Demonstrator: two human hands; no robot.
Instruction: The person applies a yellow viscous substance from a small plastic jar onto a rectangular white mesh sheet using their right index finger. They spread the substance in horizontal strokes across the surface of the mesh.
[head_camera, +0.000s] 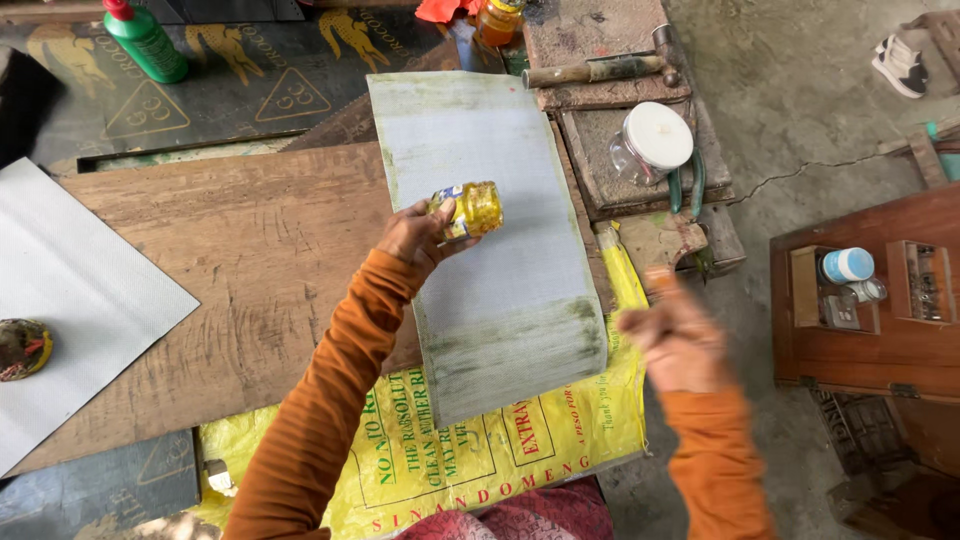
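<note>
From my remote seat, the biggest thing I see is the worn brown wooden board (240, 270), scratched and matte, spanning the left and middle of the view. On its left edge lies a white woven sheet (70, 290), finely textured, with a small rounded dark object (22, 349) resting at that sheet's left side. Under the board's near edge spreads a crinkled yellow plastic sack (500, 455) with printed lettering. Across the board's right edge and onto the sack lies a long rectangular grey panel (500, 260), its surface a fine weave, smeared green along its borders and in a broad band near its close end.

Beyond the board's right edge, stacked weathered slabs (620, 130) carry a hammer (610, 68) with a wooden handle and a clear jar with a white round lid (655, 138). A green plastic bottle (145, 42) stands at the far left. On the right, a reddish wooden box (870, 300) holds a small blue-and-white capped container (848, 265).

My left hand (415, 238), in an orange sleeve, is closed around a small glass jar (470, 209) of yellow content, held tipped on its side above the panel's middle. My right hand (680, 335) hovers off the panel's right edge, blurred; I cannot tell how its fingers are set or whether it holds anything.
</note>
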